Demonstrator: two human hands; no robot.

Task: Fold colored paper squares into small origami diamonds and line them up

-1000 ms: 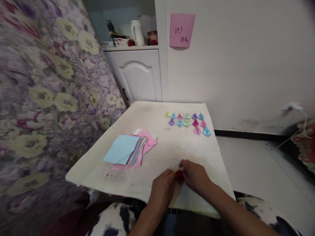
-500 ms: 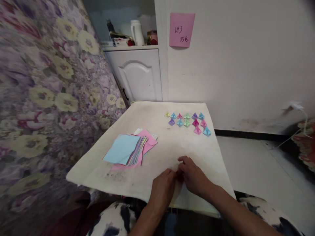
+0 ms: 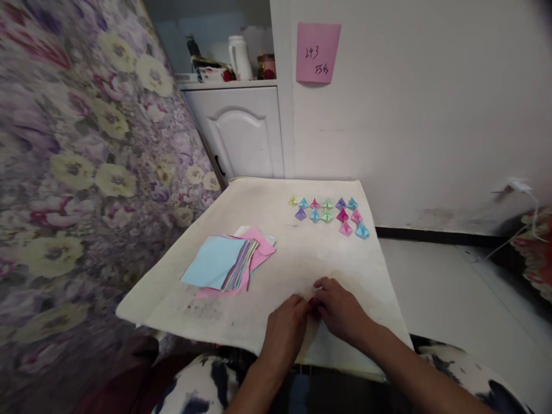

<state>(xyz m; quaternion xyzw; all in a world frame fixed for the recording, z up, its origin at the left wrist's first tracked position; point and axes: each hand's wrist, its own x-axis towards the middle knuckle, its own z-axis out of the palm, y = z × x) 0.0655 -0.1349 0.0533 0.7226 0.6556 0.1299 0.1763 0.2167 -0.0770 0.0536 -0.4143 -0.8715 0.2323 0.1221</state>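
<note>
Near the front of the table, my left hand (image 3: pixel 287 323) and my right hand (image 3: pixel 340 307) meet fingertip to fingertip. Between them is a small dark red piece of folded paper (image 3: pixel 315 311), mostly hidden by the fingers of both hands, which are closed on it. Left of the hands lies a stack of square coloured paper sheets (image 3: pixel 215 260) with a light blue one on top. Beyond my right hand, small folded paper shapes (image 3: pixel 327 215) in yellow, blue, pink, green and purple stand in rows.
The cream-covered table (image 3: pixel 259 201) reaches to a white cabinet (image 3: pixel 241 129) and a wall bearing a pink note (image 3: pixel 318 53). A floral curtain (image 3: pixel 99 161) hangs along the left side. A white jug (image 3: pixel 240 57) stands on the shelf.
My right hand's fingers have shifted slightly down and right, and a bit more of the red paper shows between the hands. The sheets and folded shapes stay put.
</note>
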